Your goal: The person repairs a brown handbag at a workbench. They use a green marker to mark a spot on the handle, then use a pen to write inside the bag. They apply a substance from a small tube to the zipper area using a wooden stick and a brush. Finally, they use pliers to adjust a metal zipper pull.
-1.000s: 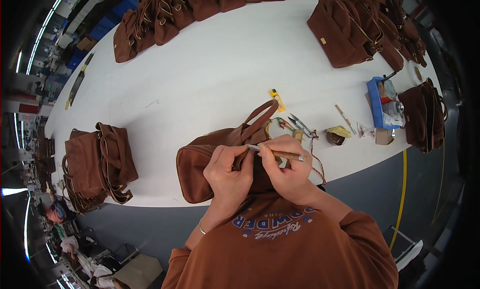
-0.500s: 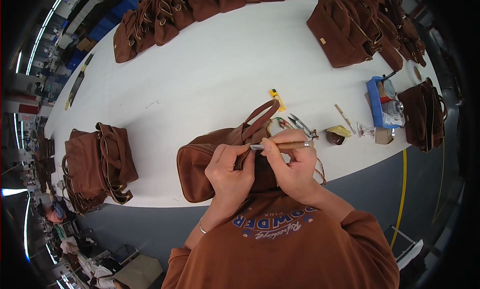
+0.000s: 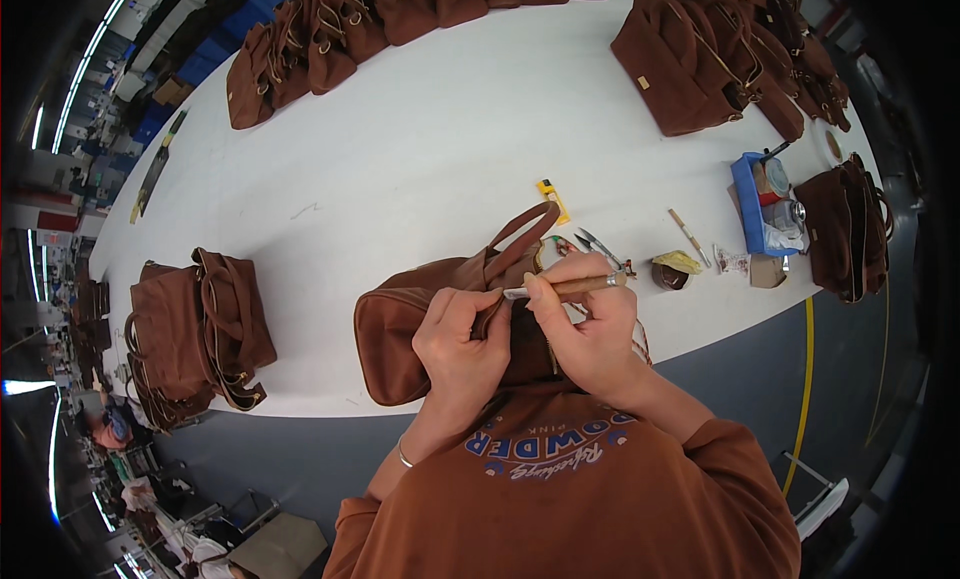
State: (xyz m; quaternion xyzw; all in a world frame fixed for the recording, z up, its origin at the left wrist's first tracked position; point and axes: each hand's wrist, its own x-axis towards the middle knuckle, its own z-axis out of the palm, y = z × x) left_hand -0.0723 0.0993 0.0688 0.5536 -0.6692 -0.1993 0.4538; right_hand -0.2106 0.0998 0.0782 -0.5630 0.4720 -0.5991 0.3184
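Observation:
A brown handbag (image 3: 395,324) lies on its side at the near edge of the white table, its looped handle (image 3: 525,224) standing up at the far side. My left hand (image 3: 458,341) pinches the bag's zippered edge between thumb and fingers. In my right hand (image 3: 590,329) is a wooden-handled tool (image 3: 580,284) with a metal band at its butt end. Its pale, narrow tip meets the bag's edge beside my left fingertips. I cannot make out the tip's exact shape, and my hands hide part of the bag's opening.
Right of the bag lie thread snips (image 3: 600,247), a yellow cutter (image 3: 552,201), a small dark pot (image 3: 672,271), a pen-like stick (image 3: 690,237) and a blue bin (image 3: 750,214). Finished-looking brown bags (image 3: 195,329) stand left; more bags (image 3: 680,69) crowd the far edge.
The tool's butt end has tilted slightly away from me as my right hand turned a little. My left hand and the handbag stay nearly in place.

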